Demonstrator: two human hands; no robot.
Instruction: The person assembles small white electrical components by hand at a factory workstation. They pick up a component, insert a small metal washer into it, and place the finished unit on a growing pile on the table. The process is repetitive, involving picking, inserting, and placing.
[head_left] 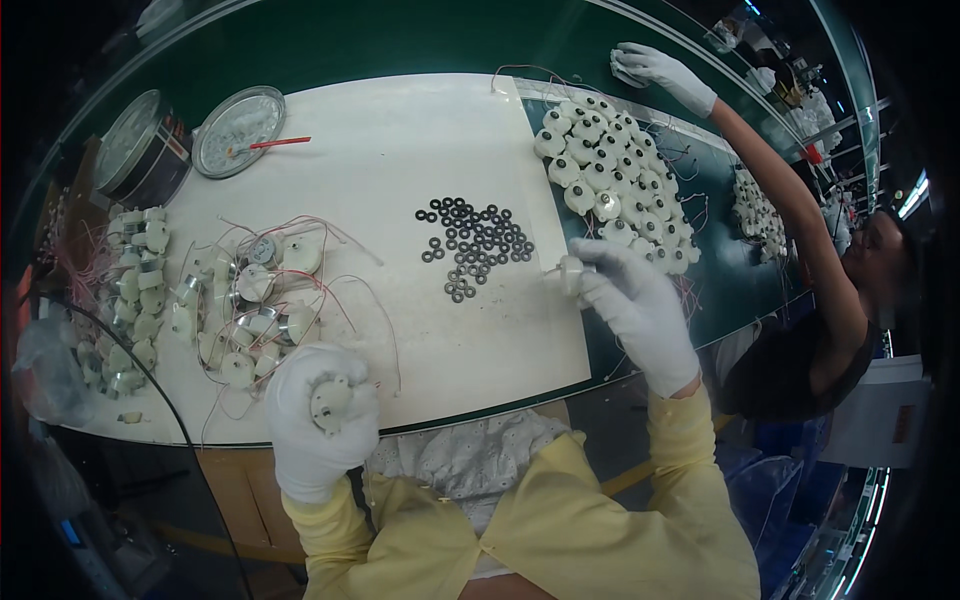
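My left hand [315, 440], in a white glove, is closed around a small round motor [330, 404] with its cream plastic face turned up, at the table's near edge. My right hand [640, 315], gloved too, pinches a small whitish round part [572, 276] with a thin stem between thumb and fingers. It hovers over the right part of the white sheet, beside a spread of black rings [470, 240]. Close to my left hand lies a loose heap of motors [255, 285] with pink and red wires.
Rows of cream motors with dark centres [610, 165] cover the green mat at right. A tin [150, 150] and a round lid [238, 130] with a red stick [280, 143] stand far left. More motors [140, 285] are piled left. A co-worker's gloved hand [660, 75] reaches in far right.
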